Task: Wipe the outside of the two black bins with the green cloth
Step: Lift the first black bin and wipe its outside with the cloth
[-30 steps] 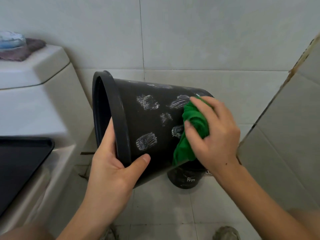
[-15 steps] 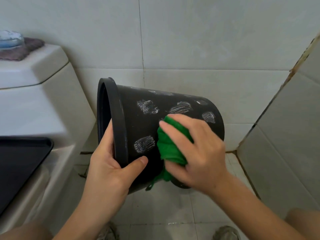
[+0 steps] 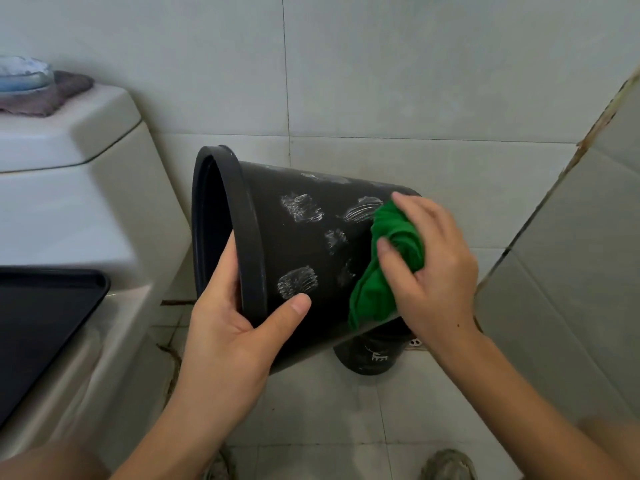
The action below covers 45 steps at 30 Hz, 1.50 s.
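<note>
A white toilet (image 3: 79,216) fills the left of a tiled bathroom, its cistern lid carrying a folded grey towel (image 3: 52,97) and a pale blue item at far left, with a black tray (image 3: 41,317) on the seat nearer the camera. At centre a black bin (image 3: 294,251) is held off the floor on its side, mouth to the left and base to the right, its matte wall marked by several whitish, scratchy smudges. The left hand (image 3: 228,344) grips the thick rim at the near edge, fingers curled inside the mouth and thumb pressed on the outer wall just below one smudge. The right hand (image 3: 433,268) clutches a bunched green cloth (image 3: 384,268) against the bin's wall near its base, fingers curled over the wad, with a loose end hanging down. Below and behind, a second bin (image 3: 370,355), smaller in view, stands on the floor (image 3: 329,410), partly hidden, with white marks on its side.
</note>
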Available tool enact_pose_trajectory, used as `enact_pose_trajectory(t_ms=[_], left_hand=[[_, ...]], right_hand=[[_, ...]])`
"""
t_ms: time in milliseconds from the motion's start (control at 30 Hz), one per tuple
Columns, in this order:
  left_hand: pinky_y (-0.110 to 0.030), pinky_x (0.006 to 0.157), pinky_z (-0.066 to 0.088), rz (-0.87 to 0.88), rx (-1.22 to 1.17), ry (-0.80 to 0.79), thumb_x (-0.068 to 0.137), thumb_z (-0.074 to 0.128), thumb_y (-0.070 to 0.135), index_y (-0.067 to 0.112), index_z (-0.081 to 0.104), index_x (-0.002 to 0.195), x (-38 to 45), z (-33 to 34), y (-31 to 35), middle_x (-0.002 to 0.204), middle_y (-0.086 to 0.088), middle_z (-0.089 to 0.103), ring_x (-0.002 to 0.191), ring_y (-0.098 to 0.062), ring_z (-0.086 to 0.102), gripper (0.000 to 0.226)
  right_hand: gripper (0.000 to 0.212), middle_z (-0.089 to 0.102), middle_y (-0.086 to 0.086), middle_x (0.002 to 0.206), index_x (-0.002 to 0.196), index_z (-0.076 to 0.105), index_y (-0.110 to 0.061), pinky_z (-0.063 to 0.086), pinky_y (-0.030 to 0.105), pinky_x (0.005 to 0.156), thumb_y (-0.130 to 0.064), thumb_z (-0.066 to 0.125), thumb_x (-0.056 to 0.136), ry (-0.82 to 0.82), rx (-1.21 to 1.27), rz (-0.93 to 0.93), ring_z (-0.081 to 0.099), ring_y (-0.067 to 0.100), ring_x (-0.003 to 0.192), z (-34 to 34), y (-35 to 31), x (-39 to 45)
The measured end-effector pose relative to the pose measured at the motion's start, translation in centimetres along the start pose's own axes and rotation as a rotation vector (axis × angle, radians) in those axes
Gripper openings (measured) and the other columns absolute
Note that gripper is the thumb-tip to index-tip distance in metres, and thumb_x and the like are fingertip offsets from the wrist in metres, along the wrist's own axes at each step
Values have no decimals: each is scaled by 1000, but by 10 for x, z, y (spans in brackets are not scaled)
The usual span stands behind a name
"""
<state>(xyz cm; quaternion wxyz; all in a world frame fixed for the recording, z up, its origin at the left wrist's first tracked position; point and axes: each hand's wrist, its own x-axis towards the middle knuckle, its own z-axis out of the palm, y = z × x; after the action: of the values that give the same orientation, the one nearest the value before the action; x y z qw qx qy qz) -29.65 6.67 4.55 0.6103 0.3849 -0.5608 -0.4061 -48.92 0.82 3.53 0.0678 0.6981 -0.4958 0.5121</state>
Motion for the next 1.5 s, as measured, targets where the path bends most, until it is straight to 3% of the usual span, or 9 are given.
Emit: enact_pose_trajectory(t_ms=[200, 367, 567, 700, 900, 1033, 1233, 1400, 1500], left_hand=[[-22, 91, 52, 18, -6, -14, 75, 71, 9, 19, 48, 140, -1, -3, 0, 121, 7, 69, 112, -11, 65, 70], [-12, 85, 50, 20, -6, -49, 77, 65, 4, 18, 45, 141, -4, 5, -1, 120, 14, 69, 110, -2, 64, 69], [-15, 86, 50, 35, -16, -52, 81, 68, 18, 13, 47, 140, -1, 2, -2, 122, 6, 69, 111, -7, 65, 62], [-8, 85, 47, 58, 9, -74, 84, 58, 5, 9, 43, 142, -5, 9, -2, 120, 17, 68, 110, 3, 62, 60], [-11, 84, 48, 100, 26, -27, 91, 52, 28, 17, 51, 135, 0, 4, 1, 115, 13, 69, 106, 0, 64, 46], [-10, 92, 44, 95, 28, -28, 97, 48, 15, 12, 46, 139, 2, 7, -1, 124, 16, 65, 117, 1, 59, 42], [-15, 88, 47, 81, -18, -10, 96, 50, 18, 15, 51, 134, 4, 3, -2, 117, 9, 68, 108, -4, 62, 39], [-17, 93, 46, 77, 1, -28, 97, 49, 19, 15, 48, 139, 6, 6, -4, 124, 8, 66, 116, -7, 60, 43], [-22, 96, 47, 49, -15, -12, 90, 48, 35, 22, 47, 142, 1, 4, -7, 128, 6, 64, 119, -10, 59, 53]], right_hand=[[45, 62, 15, 126, 129, 58, -8, 48, 34, 94, -22, 56, 86, -99, -43, -417, 61, 31, 110, 0, -19, -26], [44, 63, 6, 124, 125, 63, -7, 49, 33, 91, -27, 58, 86, -27, 48, -47, 60, 23, 110, 3, -11, 1], [46, 63, 11, 126, 126, 63, -6, 50, 37, 93, -18, 58, 82, -141, 57, -372, 61, 28, 112, 2, -24, -10], [46, 65, 1, 121, 125, 62, -9, 49, 33, 93, -27, 59, 83, -21, 118, -20, 62, 20, 108, 4, -12, 9], [47, 65, 11, 123, 123, 61, 0, 51, 34, 94, -20, 64, 80, -97, 121, -423, 64, 27, 109, 6, -33, -18], [48, 66, 6, 119, 120, 63, -3, 48, 30, 97, -19, 66, 74, -11, 166, -151, 62, 21, 109, 6, -23, -1], [43, 66, 11, 123, 119, 57, -4, 52, 36, 92, -22, 71, 82, -125, 227, -504, 64, 26, 109, 14, -39, -27], [41, 67, 10, 119, 112, 66, 0, 50, 34, 94, -14, 67, 73, -31, 234, -271, 63, 25, 108, 13, -37, -7], [33, 67, 9, 120, 115, 60, -5, 50, 31, 92, -15, 62, 83, -70, 284, -405, 63, 22, 108, 17, -47, -25]])
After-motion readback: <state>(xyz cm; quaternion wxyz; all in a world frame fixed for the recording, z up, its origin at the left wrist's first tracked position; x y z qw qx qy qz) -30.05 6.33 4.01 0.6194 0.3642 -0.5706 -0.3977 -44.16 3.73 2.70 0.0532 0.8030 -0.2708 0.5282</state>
